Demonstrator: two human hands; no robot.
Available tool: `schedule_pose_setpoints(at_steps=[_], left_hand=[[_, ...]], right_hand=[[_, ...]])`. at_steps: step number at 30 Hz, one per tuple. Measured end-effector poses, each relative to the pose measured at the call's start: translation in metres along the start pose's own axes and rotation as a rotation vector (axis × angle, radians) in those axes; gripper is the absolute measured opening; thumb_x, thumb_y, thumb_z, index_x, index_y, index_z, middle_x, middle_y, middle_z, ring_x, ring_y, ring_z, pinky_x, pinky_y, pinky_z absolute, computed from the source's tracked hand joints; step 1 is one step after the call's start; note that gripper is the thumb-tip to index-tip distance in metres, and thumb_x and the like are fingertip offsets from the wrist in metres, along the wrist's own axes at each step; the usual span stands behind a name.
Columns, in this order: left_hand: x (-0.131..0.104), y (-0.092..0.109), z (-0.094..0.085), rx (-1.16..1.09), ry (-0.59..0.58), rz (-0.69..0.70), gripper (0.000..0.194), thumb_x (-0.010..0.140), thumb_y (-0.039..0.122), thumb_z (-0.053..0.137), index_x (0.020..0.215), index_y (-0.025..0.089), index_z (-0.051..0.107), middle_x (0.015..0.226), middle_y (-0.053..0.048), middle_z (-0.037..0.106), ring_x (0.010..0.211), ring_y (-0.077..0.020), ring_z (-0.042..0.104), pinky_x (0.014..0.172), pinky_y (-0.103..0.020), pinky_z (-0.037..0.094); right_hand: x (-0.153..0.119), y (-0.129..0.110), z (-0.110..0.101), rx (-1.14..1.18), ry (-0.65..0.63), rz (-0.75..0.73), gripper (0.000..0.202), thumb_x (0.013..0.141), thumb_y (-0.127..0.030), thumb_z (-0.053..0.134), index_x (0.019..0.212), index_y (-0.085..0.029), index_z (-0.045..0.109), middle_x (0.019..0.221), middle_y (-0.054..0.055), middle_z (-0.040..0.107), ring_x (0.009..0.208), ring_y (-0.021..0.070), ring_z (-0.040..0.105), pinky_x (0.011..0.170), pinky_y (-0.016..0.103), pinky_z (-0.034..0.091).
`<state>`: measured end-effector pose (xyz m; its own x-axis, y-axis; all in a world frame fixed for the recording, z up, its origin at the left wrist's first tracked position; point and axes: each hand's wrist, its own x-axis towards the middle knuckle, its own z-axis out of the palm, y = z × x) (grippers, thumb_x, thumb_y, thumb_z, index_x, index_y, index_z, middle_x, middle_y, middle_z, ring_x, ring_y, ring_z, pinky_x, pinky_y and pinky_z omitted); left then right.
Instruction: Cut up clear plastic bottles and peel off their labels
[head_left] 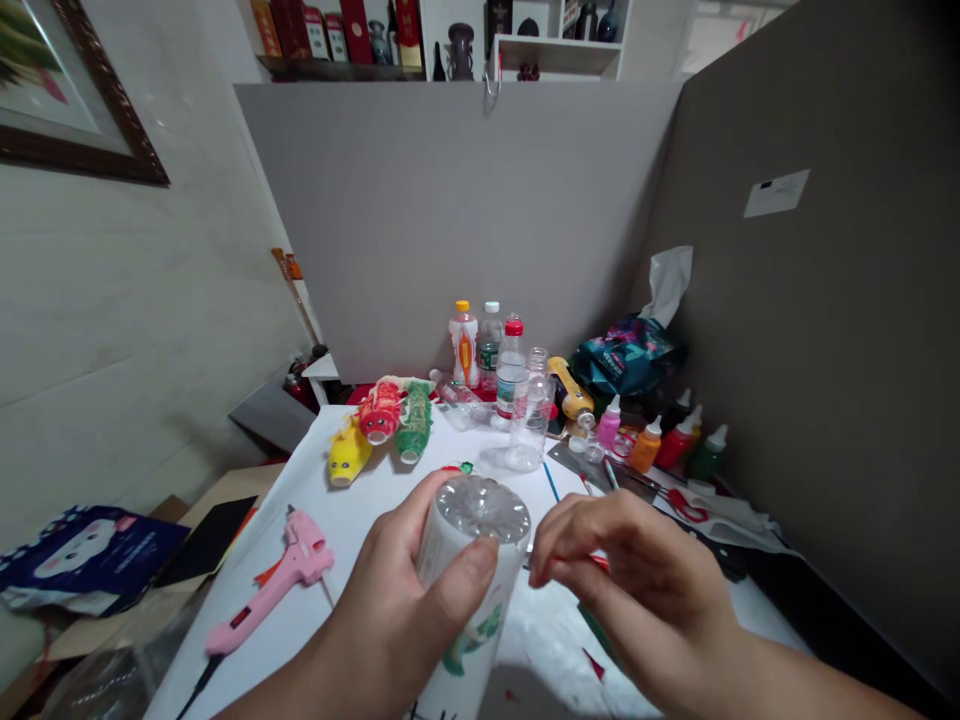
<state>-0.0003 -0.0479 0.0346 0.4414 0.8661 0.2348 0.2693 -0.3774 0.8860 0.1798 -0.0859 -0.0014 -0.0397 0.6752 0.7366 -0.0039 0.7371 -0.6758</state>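
My left hand [420, 590] is wrapped round a plastic bottle [480, 600], its clear ribbed base tilted up toward me. A white covering with a green and orange picture goes round the bottle's side. Just right of the bottle is my right hand [637, 570], its fingers curled and thumb drawn to the fingertips. Whatever may be between those fingertips is hidden. Left of my hands lies a pink glue gun [281, 580]. Beyond them sit a yellow animal-shaped figure [349, 455], a red one [380, 410] and a green one [414, 420].
A clear uncapped bottle [531, 420], a red-capped bottle [511, 370] and a yellow-capped bottle [464, 345] stand at the back. Paint bottles [645, 445] and red-handled scissors [686, 505] are on the right. Grey panels [465, 220] border the white table [255, 680]. Red scraps [594, 664] lie nearby.
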Motion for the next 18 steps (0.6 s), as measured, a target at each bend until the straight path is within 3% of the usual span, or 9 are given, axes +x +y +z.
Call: schedule_pose_setpoints(at_steps=[2, 3, 8, 13, 18], left_hand=[[0.000, -0.002, -0.001, 0.029, -0.010, 0.003, 0.042, 0.084, 0.061, 0.051, 0.093, 0.022, 0.060, 0.079, -0.003, 0.070, 0.073, -0.0208, 0.064, 0.066, -0.031, 0.054], [0.000, -0.002, -0.001, 0.034, -0.004, 0.000, 0.042, 0.084, 0.061, 0.050, 0.093, 0.022, 0.060, 0.079, -0.003, 0.070, 0.073, -0.0209, 0.064, 0.066, -0.031, 0.054], [0.000, 0.000, -0.001, 0.028, 0.029, -0.005, 0.040, 0.083, 0.061, 0.052, 0.093, 0.023, 0.059, 0.080, -0.002, 0.069, 0.074, -0.0207, 0.063, 0.067, -0.031, 0.053], [0.000, -0.002, 0.001, 0.042, 0.048, -0.001, 0.037, 0.083, 0.058, 0.052, 0.093, 0.023, 0.060, 0.080, -0.002, 0.070, 0.072, -0.0206, 0.064, 0.066, -0.031, 0.053], [-0.005, -0.008, 0.000, 0.164, 0.012, 0.007, 0.039, 0.082, 0.057, 0.054, 0.103, 0.023, 0.055, 0.079, -0.001, 0.073, 0.067, -0.0211, 0.068, 0.061, -0.030, 0.056]], right_hand=[[0.000, 0.001, 0.002, 0.269, 0.024, 0.290, 0.007, 0.089, -0.015, 0.068, 0.087, -0.019, 0.062, 0.076, 0.001, 0.066, 0.069, 0.0114, 0.065, 0.064, 0.023, 0.056], [0.000, 0.002, 0.002, 0.391, 0.030, 0.386, 0.011, 0.086, -0.020, 0.073, 0.083, -0.018, 0.063, 0.079, 0.001, 0.065, 0.069, 0.0100, 0.063, 0.064, 0.021, 0.055], [0.002, 0.008, 0.001, 0.701, 0.019, 0.499, 0.018, 0.079, -0.017, 0.079, 0.077, -0.017, 0.061, 0.087, 0.001, 0.064, 0.069, 0.0081, 0.059, 0.063, 0.019, 0.054], [0.000, 0.011, 0.002, 0.715, 0.019, 0.497, 0.019, 0.083, -0.022, 0.077, 0.080, -0.017, 0.060, 0.080, 0.000, 0.065, 0.062, 0.0074, 0.060, 0.057, 0.018, 0.053], [0.001, 0.003, 0.007, 0.480, 0.055, 0.646, 0.025, 0.077, -0.029, 0.083, 0.077, -0.015, 0.062, 0.062, -0.003, 0.065, 0.052, 0.0069, 0.062, 0.052, 0.015, 0.051]])
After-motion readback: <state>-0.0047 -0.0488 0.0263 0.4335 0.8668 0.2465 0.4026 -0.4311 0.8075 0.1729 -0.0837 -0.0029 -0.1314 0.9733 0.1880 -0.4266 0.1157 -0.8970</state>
